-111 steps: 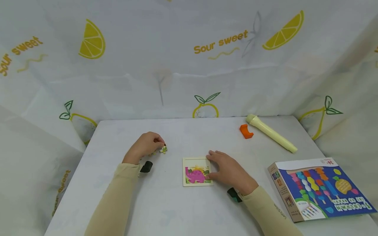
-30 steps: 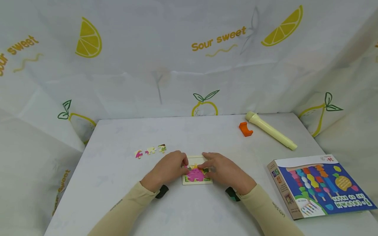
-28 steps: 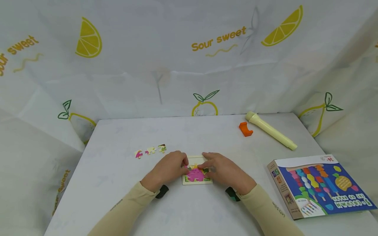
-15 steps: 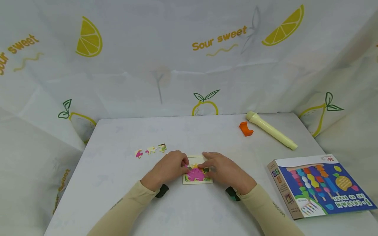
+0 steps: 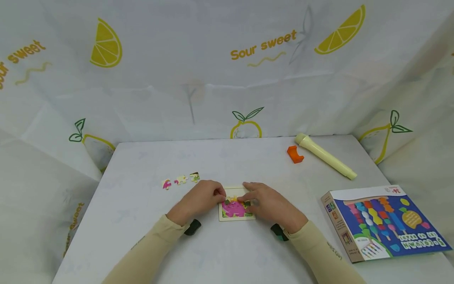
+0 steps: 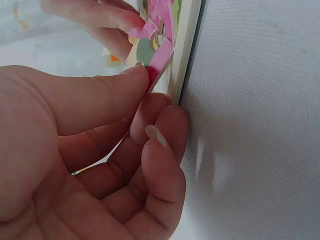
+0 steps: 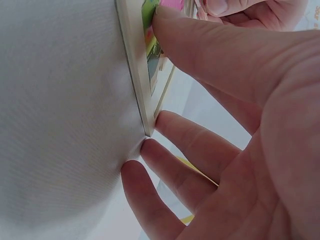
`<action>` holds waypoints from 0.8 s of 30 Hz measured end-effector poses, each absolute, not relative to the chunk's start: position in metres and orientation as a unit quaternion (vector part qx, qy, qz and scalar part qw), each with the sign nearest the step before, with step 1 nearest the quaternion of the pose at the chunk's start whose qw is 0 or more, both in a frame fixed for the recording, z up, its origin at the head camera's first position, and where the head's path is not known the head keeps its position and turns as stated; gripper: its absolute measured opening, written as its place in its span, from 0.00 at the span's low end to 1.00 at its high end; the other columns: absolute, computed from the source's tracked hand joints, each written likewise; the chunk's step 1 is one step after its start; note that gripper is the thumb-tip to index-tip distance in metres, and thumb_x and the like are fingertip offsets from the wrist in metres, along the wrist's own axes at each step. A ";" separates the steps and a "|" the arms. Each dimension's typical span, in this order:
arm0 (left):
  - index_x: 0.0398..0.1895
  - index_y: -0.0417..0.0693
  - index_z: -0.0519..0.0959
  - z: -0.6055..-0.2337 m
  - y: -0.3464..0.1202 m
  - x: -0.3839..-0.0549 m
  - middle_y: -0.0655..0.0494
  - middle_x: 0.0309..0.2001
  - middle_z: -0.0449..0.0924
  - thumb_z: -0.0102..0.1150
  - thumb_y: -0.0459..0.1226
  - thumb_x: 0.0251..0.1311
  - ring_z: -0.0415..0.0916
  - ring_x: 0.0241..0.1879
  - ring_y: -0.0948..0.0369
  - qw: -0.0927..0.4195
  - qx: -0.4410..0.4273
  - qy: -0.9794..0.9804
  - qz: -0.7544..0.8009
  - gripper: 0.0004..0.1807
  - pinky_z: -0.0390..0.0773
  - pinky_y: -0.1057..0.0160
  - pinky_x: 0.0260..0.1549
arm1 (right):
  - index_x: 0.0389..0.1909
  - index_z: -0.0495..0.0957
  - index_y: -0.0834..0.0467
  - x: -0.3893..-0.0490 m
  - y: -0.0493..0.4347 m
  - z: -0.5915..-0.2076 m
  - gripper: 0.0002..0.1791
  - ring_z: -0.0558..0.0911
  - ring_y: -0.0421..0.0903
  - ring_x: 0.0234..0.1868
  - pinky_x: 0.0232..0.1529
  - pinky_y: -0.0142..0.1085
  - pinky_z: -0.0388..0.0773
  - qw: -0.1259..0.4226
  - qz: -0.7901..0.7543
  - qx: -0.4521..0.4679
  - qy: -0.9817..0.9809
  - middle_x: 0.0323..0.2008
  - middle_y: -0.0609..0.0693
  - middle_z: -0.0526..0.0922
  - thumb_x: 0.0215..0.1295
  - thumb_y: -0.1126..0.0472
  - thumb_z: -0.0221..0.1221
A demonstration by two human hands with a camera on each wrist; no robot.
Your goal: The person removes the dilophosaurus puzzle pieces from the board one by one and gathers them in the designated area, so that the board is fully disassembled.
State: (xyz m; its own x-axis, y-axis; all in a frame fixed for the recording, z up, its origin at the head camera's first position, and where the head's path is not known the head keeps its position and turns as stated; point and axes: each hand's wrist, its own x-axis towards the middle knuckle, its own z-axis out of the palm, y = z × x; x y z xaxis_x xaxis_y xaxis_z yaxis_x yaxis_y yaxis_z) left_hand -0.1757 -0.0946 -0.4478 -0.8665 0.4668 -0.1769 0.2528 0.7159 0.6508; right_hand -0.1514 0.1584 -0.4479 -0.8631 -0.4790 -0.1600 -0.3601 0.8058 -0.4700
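The left hand [image 5: 199,199] pinches a pink puzzle piece [image 6: 160,59], tilted, at the left side of the puzzle frame [image 5: 237,219]. The right hand [image 5: 272,204] is loosely spread at the frame's right side, its thumb on the picture, fingertips touching the edge. The frame lies flat on the table [image 5: 227,254]. Three loose pieces [image 5: 181,180] lie beyond it to the left; an orange block [image 5: 294,155], a pale yellow stick [image 5: 326,157] and a box [image 5: 393,227] lie to its right.

At lower centre, your left hand [image 5: 199,198] pinches a pink-and-green piece [image 6: 161,59] at the flat, partly filled puzzle tray [image 5: 227,219] your right hand [image 5: 273,205] touches; three loose pieces [image 5: 181,180] lie centre-left.
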 end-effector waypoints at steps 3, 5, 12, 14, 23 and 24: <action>0.36 0.54 0.87 -0.447 -0.098 -0.177 0.63 0.33 0.83 0.68 0.39 0.73 0.76 0.36 0.62 0.178 0.189 0.907 0.331 0.05 0.77 0.63 0.40 | 0.59 0.90 0.48 -0.152 0.157 -0.447 0.20 0.70 0.59 0.81 0.77 0.56 0.71 0.138 -0.217 -0.227 0.939 0.78 0.57 0.74 0.66 0.57 0.75; 0.36 0.55 0.87 -0.446 -0.100 -0.179 0.63 0.33 0.84 0.68 0.39 0.74 0.77 0.36 0.62 0.186 0.185 0.902 0.343 0.05 0.77 0.62 0.41 | 0.59 0.90 0.48 -0.152 0.157 -0.446 0.20 0.70 0.59 0.81 0.77 0.56 0.71 0.140 -0.217 -0.226 0.939 0.78 0.57 0.74 0.67 0.57 0.75; 0.38 0.58 0.87 -0.442 -0.121 -0.180 0.61 0.35 0.87 0.67 0.41 0.74 0.79 0.36 0.63 0.192 0.154 0.896 0.369 0.04 0.78 0.62 0.42 | 0.60 0.90 0.46 -0.149 0.155 -0.446 0.20 0.69 0.57 0.82 0.78 0.56 0.70 0.158 -0.228 -0.202 0.939 0.79 0.54 0.73 0.68 0.58 0.74; 0.38 0.58 0.87 -0.442 -0.135 -0.178 0.61 0.35 0.87 0.68 0.41 0.74 0.79 0.37 0.63 0.183 0.139 0.902 0.367 0.03 0.78 0.62 0.42 | 0.60 0.90 0.45 -0.148 0.155 -0.447 0.20 0.68 0.57 0.82 0.78 0.56 0.70 0.162 -0.232 -0.196 0.939 0.79 0.52 0.73 0.68 0.58 0.74; 0.41 0.54 0.87 -0.440 -0.227 -0.167 0.58 0.37 0.85 0.66 0.42 0.75 0.76 0.38 0.60 0.151 0.065 0.928 0.334 0.04 0.76 0.61 0.42 | 0.61 0.89 0.45 -0.150 0.155 -0.446 0.20 0.67 0.57 0.83 0.78 0.56 0.69 0.159 -0.225 -0.196 0.941 0.79 0.52 0.73 0.68 0.58 0.74; 0.41 0.54 0.87 -0.441 -0.235 -0.167 0.58 0.37 0.85 0.66 0.42 0.75 0.76 0.38 0.60 0.147 0.057 0.930 0.333 0.05 0.76 0.60 0.41 | 0.61 0.89 0.45 -0.150 0.156 -0.446 0.20 0.67 0.57 0.82 0.78 0.56 0.70 0.159 -0.224 -0.197 0.941 0.79 0.52 0.72 0.68 0.58 0.74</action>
State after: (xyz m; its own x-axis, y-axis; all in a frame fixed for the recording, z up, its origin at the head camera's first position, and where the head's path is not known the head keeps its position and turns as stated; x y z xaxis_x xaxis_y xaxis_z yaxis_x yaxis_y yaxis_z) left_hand -0.1666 -0.2347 -0.4415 -0.9501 0.2039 -0.2359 0.0079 0.7721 0.6355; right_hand -0.1501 0.1559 -0.4459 -0.8717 -0.4427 -0.2099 -0.3003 0.8213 -0.4850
